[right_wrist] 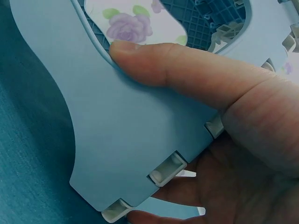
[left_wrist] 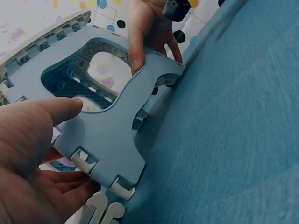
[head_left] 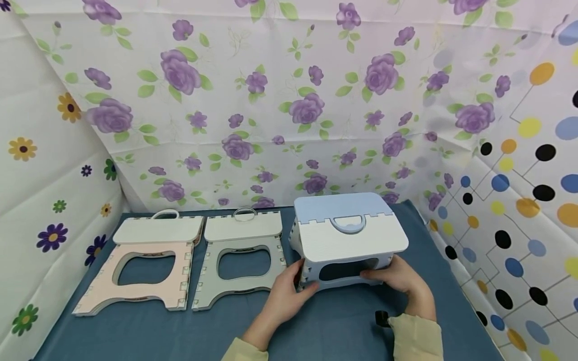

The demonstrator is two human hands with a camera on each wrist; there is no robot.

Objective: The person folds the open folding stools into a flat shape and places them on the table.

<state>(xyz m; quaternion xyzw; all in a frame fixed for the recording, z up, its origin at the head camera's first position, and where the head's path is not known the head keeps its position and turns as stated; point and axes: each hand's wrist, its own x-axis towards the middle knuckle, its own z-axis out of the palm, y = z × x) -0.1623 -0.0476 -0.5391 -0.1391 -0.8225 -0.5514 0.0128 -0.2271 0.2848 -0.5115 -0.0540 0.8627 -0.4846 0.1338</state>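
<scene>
A blue-and-white folding stool [head_left: 349, 235] stands unfolded on the right part of the table, its handle lying flat on top. My left hand [head_left: 289, 291] grips the near left leg, thumb on the blue front panel [left_wrist: 117, 135] and fingers round the hinged side. At the opposite corner my right hand [head_left: 402, 281] holds the same panel; its thumb [right_wrist: 159, 63] lies at the edge of the oval cutout, with the fingers behind the side edge. Left of it lie a grey-and-white folding stool [head_left: 212, 286] and a pink-and-white one [head_left: 104, 281], both folded flat.
Blue cloth [head_left: 325, 331] covers the table. A white curtain with purple flowers [head_left: 253, 150] hangs behind. Dotted cloth [head_left: 510, 240] borders the right side, and flowered cloth [head_left: 49, 200] the left. A small black device [head_left: 382, 318] sits at my right wrist.
</scene>
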